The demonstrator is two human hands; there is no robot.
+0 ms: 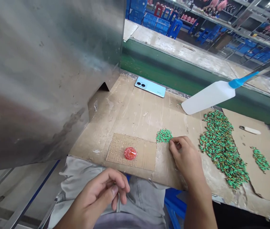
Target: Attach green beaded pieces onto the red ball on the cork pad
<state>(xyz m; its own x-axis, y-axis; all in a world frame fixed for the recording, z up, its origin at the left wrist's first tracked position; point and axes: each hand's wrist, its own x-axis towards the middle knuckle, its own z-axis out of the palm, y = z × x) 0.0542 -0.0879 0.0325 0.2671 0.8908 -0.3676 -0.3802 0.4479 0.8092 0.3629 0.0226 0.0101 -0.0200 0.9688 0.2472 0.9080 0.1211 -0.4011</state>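
One thin metal tool (118,203), tip down, in the left hand (94,194)

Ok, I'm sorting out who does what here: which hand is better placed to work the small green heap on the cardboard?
Probably the right hand: its fingertips sit right beside the small heap of green pieces. The left hand is lower down, off the work surface and much farther from the heap.

A person's right hand (186,156) is resting just beside a small heap of green beaded parts (163,135) on a cardboard-covered workbench (135,111), while the left hand (99,194) is gripping a thin silver rod (118,203) below the bench edge.
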